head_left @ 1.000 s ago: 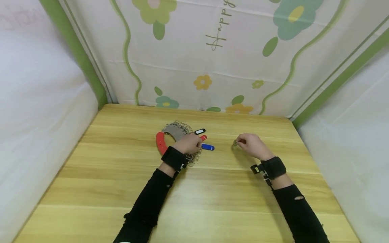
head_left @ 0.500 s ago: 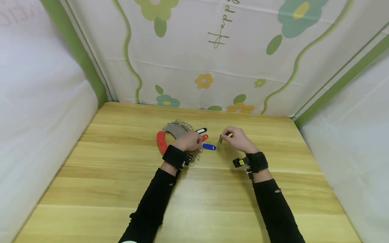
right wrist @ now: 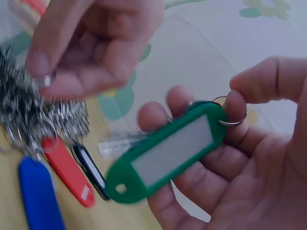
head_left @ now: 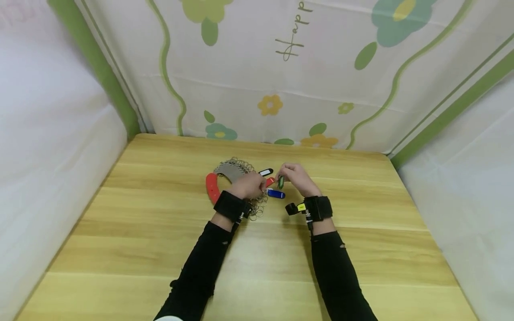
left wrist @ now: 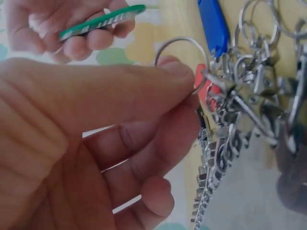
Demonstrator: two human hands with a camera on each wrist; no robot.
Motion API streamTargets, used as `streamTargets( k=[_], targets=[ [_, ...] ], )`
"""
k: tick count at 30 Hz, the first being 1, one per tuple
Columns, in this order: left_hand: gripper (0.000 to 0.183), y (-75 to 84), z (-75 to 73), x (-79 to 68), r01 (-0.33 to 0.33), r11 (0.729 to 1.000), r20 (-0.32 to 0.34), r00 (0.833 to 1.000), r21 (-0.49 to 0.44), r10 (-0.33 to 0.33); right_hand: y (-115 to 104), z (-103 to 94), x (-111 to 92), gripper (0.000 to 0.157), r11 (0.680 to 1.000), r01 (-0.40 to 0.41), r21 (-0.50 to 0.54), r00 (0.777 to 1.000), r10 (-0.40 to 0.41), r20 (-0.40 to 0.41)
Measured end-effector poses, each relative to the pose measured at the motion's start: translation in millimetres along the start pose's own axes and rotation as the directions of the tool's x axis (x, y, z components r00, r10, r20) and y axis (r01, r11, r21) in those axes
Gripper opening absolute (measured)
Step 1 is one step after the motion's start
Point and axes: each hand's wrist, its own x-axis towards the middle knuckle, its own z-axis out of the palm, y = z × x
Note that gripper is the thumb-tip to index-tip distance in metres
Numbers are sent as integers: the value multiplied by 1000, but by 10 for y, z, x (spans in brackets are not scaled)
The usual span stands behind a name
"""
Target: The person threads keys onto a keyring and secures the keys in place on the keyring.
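Observation:
A ring-shaped key holder with a red grip (head_left: pixel 212 187), a grey metal plate (head_left: pixel 229 170) and several clips with rings lies on the table. My left hand (head_left: pixel 250 184) is over its right side and, in the left wrist view, pinches one split ring (left wrist: pixel 181 38) between thumb and forefinger. My right hand (head_left: pixel 298 177) is just to the right, off the table. It pinches the small ring of a green key tag (right wrist: pixel 165 155) with a white label. Blue (head_left: pixel 276 194), red (head_left: pixel 270 181) and black (head_left: pixel 265 172) key tags hang from the holder, lying on the wood.
The wooden table (head_left: pixel 160 249) reaches back to a white cloth wall (head_left: pixel 233 84) with printed flowers. White side walls (head_left: pixel 52 133) with green edging stand left and right.
My right hand has moved left with the green key tag, from the table's right toward the left hand. The left hand stays at the key holder's rings.

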Motion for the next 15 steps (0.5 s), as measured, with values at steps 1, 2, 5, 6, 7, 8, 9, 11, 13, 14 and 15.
streamTargets(
  k=[1,2,5,6,7,8,9,11,13,14,15],
  targets=[
    [15,0,14,-3,1,1000,6,1000,-1,-1,16,16,6,33,1000,-8,15,1000,8,3],
    [14,-2,25,-4,0,1000,7,1000,2,0,35,25,14,34,1000,-18,19,1000,18,4],
    [14,-14,37,-6,0,1000,4,1000,-14,0,71,39,32,35,998,-48,-27,999,48,4],
    [14,-17,34,-6,-1,1000,0,1000,-15,1,76,41,36,35,997,-55,-46,998,55,4],
    [13,-19,27,-4,-4,1000,-4,1000,-17,4,79,43,39,35,996,-59,-63,998,60,7],
    [13,-21,20,-3,-5,1000,-7,1000,-18,5,79,45,39,35,995,-59,-78,998,60,9],
    [12,-21,11,-1,-7,1000,-10,1000,-24,7,79,47,39,34,994,-60,-86,998,62,12],
    [11,-19,-3,5,-22,1000,-16,1000,-9,22,78,51,34,33,994,-49,-93,998,51,23],
    [9,-21,-10,12,-37,999,-25,999,-2,37,75,58,27,31,993,-33,-111,999,36,27],
    [8,-25,-9,14,-43,999,-29,999,1,43,78,61,23,30,991,-24,-130,999,28,29],
    [6,-27,-7,15,-48,999,-29,998,-1,47,83,66,19,29,988,-20,-151,999,25,31]
  ],
)
